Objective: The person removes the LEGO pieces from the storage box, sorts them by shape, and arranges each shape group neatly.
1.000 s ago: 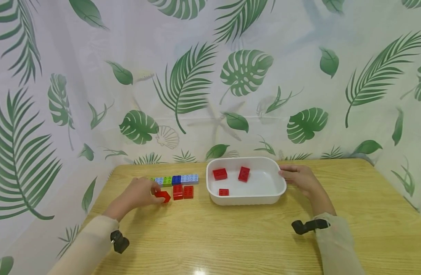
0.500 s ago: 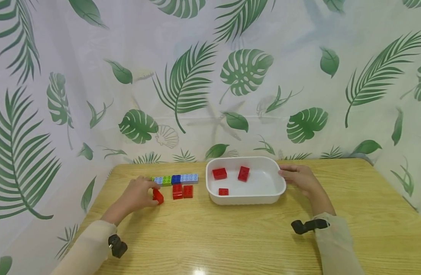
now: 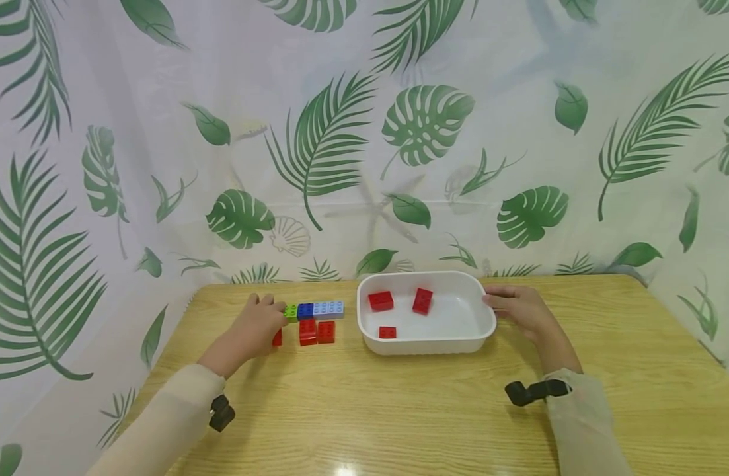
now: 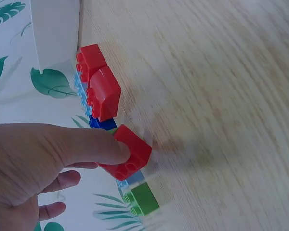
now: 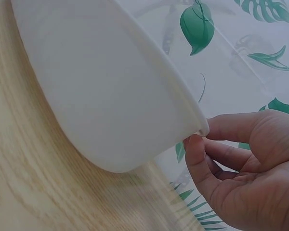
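My left hand [image 3: 252,329] pinches a red toy brick [image 4: 138,148] with slanted sides. In the left wrist view the thumb lies across its studded face, and the fingers behind it are hidden. Close to its right on the table stand a rounded red brick [image 3: 307,332] and a square red brick [image 3: 326,332]. My right hand [image 3: 519,306] holds the rim of a white plastic tub [image 3: 429,346] at its right end, thumb and fingertips on the edge. Inside the tub lie three red bricks, among them a tilted red brick [image 3: 422,301].
Behind the red bricks runs a row of bricks: a green brick [image 3: 290,312], a dark blue brick [image 3: 305,311] and light blue bricks [image 3: 328,309]. My left hand covers its left part. A leaf-printed curtain [image 3: 364,165] hangs behind the wooden table [image 3: 364,410].
The red brick has been turned in my left fingers. My left hand has shifted right and now covers most of the brick and the row's left end. The right hand stays put.
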Demonstrator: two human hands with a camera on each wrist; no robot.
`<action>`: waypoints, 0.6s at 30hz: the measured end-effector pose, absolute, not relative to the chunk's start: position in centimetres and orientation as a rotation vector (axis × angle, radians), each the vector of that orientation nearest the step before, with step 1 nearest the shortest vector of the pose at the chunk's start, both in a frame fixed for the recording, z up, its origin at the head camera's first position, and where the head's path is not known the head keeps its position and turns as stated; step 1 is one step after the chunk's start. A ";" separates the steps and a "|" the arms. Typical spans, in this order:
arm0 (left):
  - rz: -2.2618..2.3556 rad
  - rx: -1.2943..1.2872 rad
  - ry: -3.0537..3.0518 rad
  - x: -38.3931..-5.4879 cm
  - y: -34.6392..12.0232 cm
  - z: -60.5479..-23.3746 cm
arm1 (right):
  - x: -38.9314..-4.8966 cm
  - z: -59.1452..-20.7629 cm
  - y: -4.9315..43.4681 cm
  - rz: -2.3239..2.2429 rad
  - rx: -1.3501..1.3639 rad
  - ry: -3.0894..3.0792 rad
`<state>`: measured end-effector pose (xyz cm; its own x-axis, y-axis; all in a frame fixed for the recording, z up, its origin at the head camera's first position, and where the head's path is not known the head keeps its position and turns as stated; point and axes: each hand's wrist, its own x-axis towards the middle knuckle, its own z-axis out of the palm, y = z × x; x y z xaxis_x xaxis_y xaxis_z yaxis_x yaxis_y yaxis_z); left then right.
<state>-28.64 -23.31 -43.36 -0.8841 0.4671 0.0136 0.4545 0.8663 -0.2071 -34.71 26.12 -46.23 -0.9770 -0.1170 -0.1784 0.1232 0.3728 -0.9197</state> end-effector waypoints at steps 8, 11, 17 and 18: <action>0.069 -0.702 -3.073 -29.1 -23.2 -44.1 | -34.6 -46.1 25.7 -1.706 -0.020 2.394; -0.017 -0.672 -3.087 -29.1 -23.5 -44.3 | -34.6 -46.0 25.8 -1.709 -0.026 2.394; -0.122 -0.636 -3.095 -29.1 -23.6 -44.7 | -34.6 -46.1 26.1 -1.721 -0.027 2.384; -0.140 -0.642 -3.089 -29.1 -23.6 -44.7 | -34.5 -46.1 26.1 -1.715 -0.019 2.387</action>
